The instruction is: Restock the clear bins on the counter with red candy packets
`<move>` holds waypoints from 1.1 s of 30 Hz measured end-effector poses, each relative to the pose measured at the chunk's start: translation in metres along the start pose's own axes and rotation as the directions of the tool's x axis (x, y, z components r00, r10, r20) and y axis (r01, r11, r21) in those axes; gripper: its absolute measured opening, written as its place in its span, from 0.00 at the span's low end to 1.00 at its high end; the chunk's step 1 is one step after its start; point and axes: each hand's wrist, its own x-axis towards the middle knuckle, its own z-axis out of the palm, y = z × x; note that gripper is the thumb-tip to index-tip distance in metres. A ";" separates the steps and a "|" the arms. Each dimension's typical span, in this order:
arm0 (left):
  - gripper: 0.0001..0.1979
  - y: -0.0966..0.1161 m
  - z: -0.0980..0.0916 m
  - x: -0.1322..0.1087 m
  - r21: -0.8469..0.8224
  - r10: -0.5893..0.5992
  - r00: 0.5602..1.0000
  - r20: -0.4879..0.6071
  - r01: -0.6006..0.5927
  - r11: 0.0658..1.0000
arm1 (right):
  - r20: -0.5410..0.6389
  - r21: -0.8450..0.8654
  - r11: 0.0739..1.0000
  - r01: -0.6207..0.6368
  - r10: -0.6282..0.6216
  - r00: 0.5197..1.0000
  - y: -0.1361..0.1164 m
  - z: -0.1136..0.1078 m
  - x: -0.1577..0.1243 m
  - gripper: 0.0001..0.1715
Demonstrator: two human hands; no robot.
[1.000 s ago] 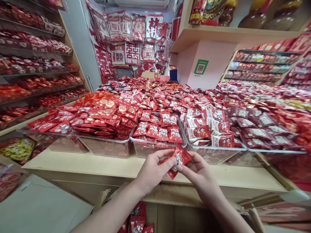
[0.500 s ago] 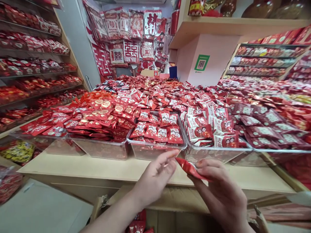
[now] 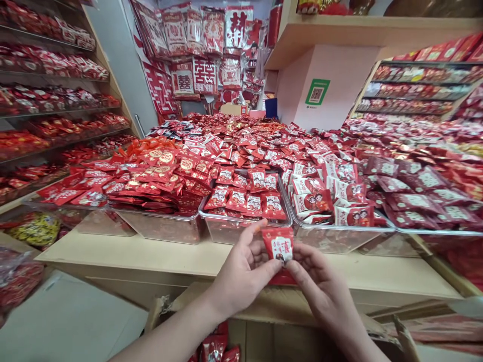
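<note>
Between my hands is a small red candy packet (image 3: 280, 245) with a white printed panel, its face toward me. My left hand (image 3: 245, 269) pinches its left side, thumb on the lower front. My right hand (image 3: 317, 274) grips the right side, its thumb close to the other one. Just beyond stands a clear plastic bin (image 3: 241, 232) of similar red packets printed with cartoon faces. To its right, another clear bin (image 3: 339, 236) holds red and white packets. Below the hands, several red packets (image 3: 214, 348) lie in an open cardboard box (image 3: 241, 304).
A pale wooden ledge (image 3: 151, 255) runs along the bins' front. More packets in heaps stretch to the back. Loaded shelves (image 3: 56, 78) stand at left; a pillar (image 3: 334, 75) carries a green code sign. A grey-white flat surface (image 3: 68, 322) is at lower left.
The packet has turned from edge-on to facing me. My left hand has closed onto it beside the right, which has shifted left and opened less around its back. The view has shifted slightly.
</note>
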 end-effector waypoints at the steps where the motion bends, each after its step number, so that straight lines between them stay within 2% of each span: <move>1: 0.31 -0.002 0.000 -0.001 0.012 0.001 1.000 0.017 -0.001 1.000 | 0.043 0.103 0.992 -0.076 0.072 0.996 0.000 0.001 0.000 0.11; 3: 0.30 -0.004 0.001 -0.003 0.025 0.004 0.999 0.036 -0.005 1.000 | 0.081 0.215 0.961 -0.175 0.161 0.984 0.001 0.001 -0.001 0.10; 6: 0.27 -0.003 0.002 -0.003 0.045 0.002 0.999 0.034 -0.003 0.999 | 0.091 0.279 0.927 -0.251 0.235 0.968 0.003 0.000 -0.001 0.10; 11: 0.17 0.001 0.002 -0.003 0.074 -0.025 1.000 0.012 0.024 0.997 | 0.084 0.316 0.915 -0.253 0.239 0.967 0.003 0.001 -0.002 0.08; 18: 0.19 -0.007 0.003 -0.001 -0.076 -0.022 1.000 -0.017 0.020 0.997 | 0.010 0.335 0.905 -0.261 0.274 0.962 0.005 0.003 0.000 0.11; 22: 0.18 -0.008 0.002 -0.001 -0.076 -0.009 0.999 -0.033 0.007 0.997 | 0.035 0.271 0.935 -0.229 0.229 0.973 0.004 0.002 0.001 0.10; 24: 0.20 -0.007 0.001 -0.001 -0.077 0.001 0.998 -0.060 -0.005 0.997 | 0.012 0.125 0.986 -0.108 0.107 0.994 0.004 0.001 0.000 0.10; 25: 0.21 -0.006 0.000 0.000 -0.077 0.009 0.997 -0.080 -0.016 0.997 | 0.006 -0.012 1.000 0.014 -0.014 1.000 0.004 0.001 -0.001 0.12; 26: 0.21 -0.005 -0.001 0.000 -0.071 0.020 0.995 -0.102 -0.027 0.997 | 0.025 -0.178 0.970 0.165 -0.163 0.986 0.004 0.000 -0.002 0.16; 27: 0.21 -0.004 -0.001 0.001 -0.060 0.023 0.993 -0.116 -0.030 0.998 | 0.075 -0.342 0.884 0.317 -0.311 0.947 0.005 0.000 -0.003 0.20; 28: 0.21 -0.003 -0.002 0.001 -0.047 0.021 0.992 -0.122 -0.027 0.999 | 0.147 -0.475 0.759 0.445 -0.430 0.891 0.005 -0.001 -0.004 0.22; 29: 0.21 -0.002 -0.003 0.002 -0.031 0.015 0.993 -0.119 -0.018 0.999 | 0.234 -0.558 0.632 0.538 -0.502 0.833 0.006 -0.002 -0.004 0.23; 31: 0.21 0.003 -0.006 0.002 0.015 0.002 0.996 -0.094 -0.001 1.000 | 0.377 -0.602 0.471 0.645 -0.544 0.749 0.005 -0.006 -0.003 0.21; 33: 0.21 0.017 -0.013 0.003 0.112 0.024 0.998 -0.055 -0.018 0.994 | 0.455 -0.576 0.408 0.708 -0.560 0.692 0.000 -0.011 0.003 0.20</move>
